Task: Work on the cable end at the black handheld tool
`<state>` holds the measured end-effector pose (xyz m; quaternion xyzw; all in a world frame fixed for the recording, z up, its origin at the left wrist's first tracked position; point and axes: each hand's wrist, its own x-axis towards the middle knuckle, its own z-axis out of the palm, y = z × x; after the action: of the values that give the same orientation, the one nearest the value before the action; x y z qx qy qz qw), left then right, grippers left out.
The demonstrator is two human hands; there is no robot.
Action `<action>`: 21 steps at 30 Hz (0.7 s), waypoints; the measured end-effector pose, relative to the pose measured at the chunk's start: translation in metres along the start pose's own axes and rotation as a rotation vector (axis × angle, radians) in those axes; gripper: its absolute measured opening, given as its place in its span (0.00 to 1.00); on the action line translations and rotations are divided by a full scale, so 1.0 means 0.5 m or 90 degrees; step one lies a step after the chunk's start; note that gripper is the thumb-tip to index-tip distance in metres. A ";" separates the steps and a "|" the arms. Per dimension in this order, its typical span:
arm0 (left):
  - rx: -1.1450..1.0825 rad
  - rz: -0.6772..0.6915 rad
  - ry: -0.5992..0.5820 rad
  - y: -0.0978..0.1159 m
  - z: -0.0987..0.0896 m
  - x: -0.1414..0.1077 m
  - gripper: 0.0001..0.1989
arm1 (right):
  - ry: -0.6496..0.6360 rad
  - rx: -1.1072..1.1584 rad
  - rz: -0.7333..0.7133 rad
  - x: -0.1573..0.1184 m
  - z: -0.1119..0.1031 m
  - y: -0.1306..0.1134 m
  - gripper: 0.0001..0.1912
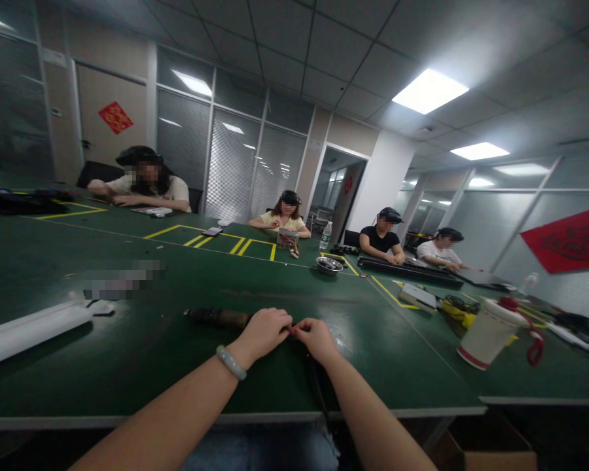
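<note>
My left hand (pixel 267 332) lies over the right end of a dark cylindrical tool (pixel 218 318) on the green table (pixel 177 373). Its fingers are closed and their tips meet those of my right hand (pixel 317 337). Whatever is pinched between the fingertips is too small to make out. My right hand is also closed, thumb and fingers pressed together. A dark cable (pixel 318 386) runs from beneath the hands over the table's front edge.
A white roll (pixel 34 332) lies at the left. On the right stand a white cup (pixel 488 332) and a white box (pixel 417 297). A metal bowl (pixel 330 264) and a bottle (pixel 326 235) are further back. Several people sit across the table.
</note>
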<state>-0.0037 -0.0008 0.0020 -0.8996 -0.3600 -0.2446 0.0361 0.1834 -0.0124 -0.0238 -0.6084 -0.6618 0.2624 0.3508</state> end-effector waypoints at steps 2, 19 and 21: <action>0.006 -0.002 -0.003 0.002 -0.001 0.000 0.04 | -0.011 0.000 -0.001 -0.002 -0.003 -0.001 0.13; 0.000 -0.018 -0.009 0.004 0.005 0.000 0.02 | -0.011 -0.078 -0.055 -0.014 -0.018 -0.008 0.11; -0.007 -0.017 -0.004 0.002 0.006 -0.001 0.02 | -0.013 -0.078 -0.050 -0.013 -0.014 -0.007 0.11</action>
<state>-0.0019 -0.0010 -0.0009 -0.8956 -0.3706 -0.2445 0.0266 0.1868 -0.0198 -0.0176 -0.5993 -0.7036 0.2136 0.3163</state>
